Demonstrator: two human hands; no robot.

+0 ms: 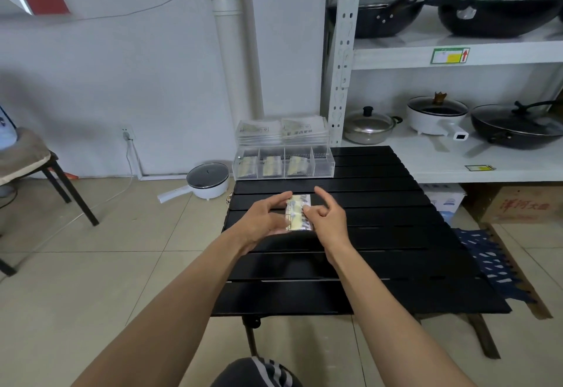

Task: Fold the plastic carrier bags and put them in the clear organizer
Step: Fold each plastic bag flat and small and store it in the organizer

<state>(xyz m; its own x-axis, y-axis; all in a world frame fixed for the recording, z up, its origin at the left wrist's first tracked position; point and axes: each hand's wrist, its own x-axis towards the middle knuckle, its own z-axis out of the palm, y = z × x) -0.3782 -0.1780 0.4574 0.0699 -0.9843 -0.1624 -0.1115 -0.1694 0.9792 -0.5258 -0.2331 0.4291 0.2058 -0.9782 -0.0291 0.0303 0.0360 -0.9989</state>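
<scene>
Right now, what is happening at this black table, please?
A person is folding a printed plastic carrier bag into a small packet on the black slatted table. The left hand holds the packet's left side, and the right hand presses on its right edge. The clear compartmented organizer stands at the table's far edge; three of its compartments already hold folded bags, and the rightmost looks empty.

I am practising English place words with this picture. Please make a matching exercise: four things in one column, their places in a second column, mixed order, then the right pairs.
Things:
1. folded bag
2. clear organizer
3. white electric pot
4. steel pot

Places:
A. on the floor, left of the table
B. on the lower shelf
C. between both hands
D. at the table's far edge

Pairs: 1-C, 2-D, 3-A, 4-B
</scene>
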